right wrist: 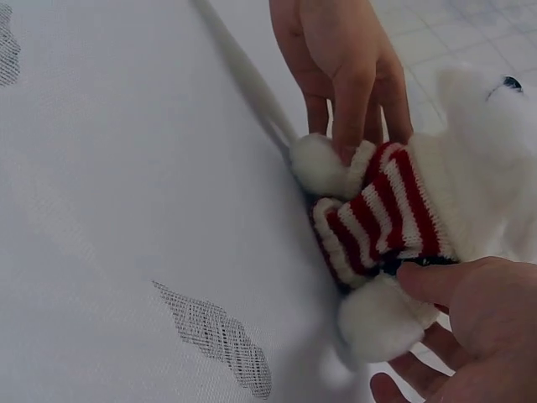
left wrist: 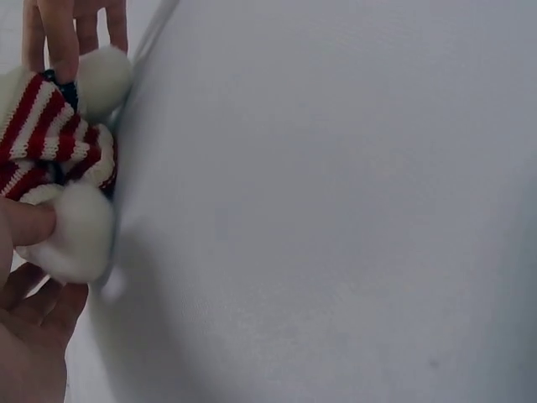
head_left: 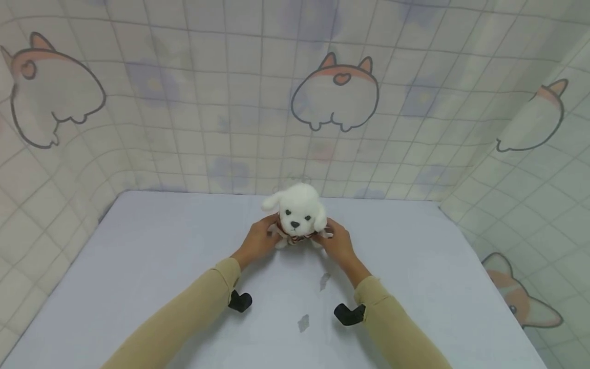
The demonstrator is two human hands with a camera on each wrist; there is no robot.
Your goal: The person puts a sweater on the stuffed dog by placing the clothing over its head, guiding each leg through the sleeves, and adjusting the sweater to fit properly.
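Observation:
A white plush dog (head_left: 301,205) with floppy ears is near the back of the white table, facing me. It wears a red-and-white striped knitted sweater (right wrist: 390,210) with dark blue trim. My left hand (head_left: 259,240) grips one side of its body. On the other side, my right hand (head_left: 338,243) holds it. In the left wrist view, the left thumb (left wrist: 32,222) lies on a round white paw (left wrist: 80,235), with fingers underneath. The right thumb (right wrist: 428,281) presses beside another paw (right wrist: 377,323), its fingers curled below. Part of the dog's back is hidden.
The white tabletop (head_left: 184,246) runs up to a tile-patterned curtain (head_left: 221,102) with cartoon corgis at back and sides. Two grey patches, one nearer (head_left: 303,323) and one farther (head_left: 324,281), mark the table. Black devices (head_left: 349,314) stick out at both wrists.

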